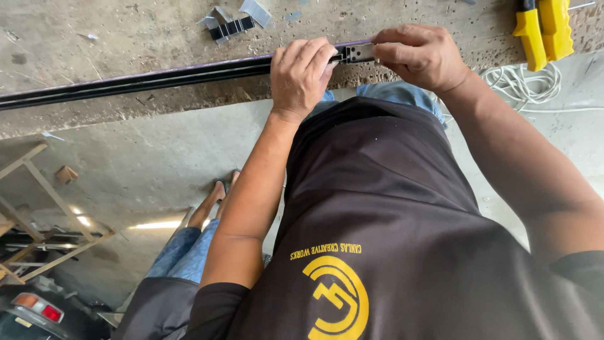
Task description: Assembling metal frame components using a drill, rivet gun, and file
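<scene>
Right at the bench edge, both hands meet on the end of a long dark rail (157, 77) that lies flat along the concrete bench (126, 31). Its long axis runs left to right across the view, rising slightly toward the right, and nearly all of its length stretches away to the person's left — only the last bit reaches the hands.

The left hand (301, 74) is clenched over the rail from above, fingers curled over its top, pinning it just short of the end. The right hand (420, 55) pinches a small grey metal fitting (358, 53) at the rail's very tip, thumb and fingertips closed on it. So the fitting sits between the two hands, touching the rail end, with the right hand the nearer one and the left just beside it on the rail side. Whether the fitting is fully seated in the rail, I cannot tell — the fingers cover the joint.

Farther back on the bench lie a few loose metal clips (231, 24). Off to the right sits a yellow tool (544, 28), well apart, with a coil of white cord (525, 82) below it.
</scene>
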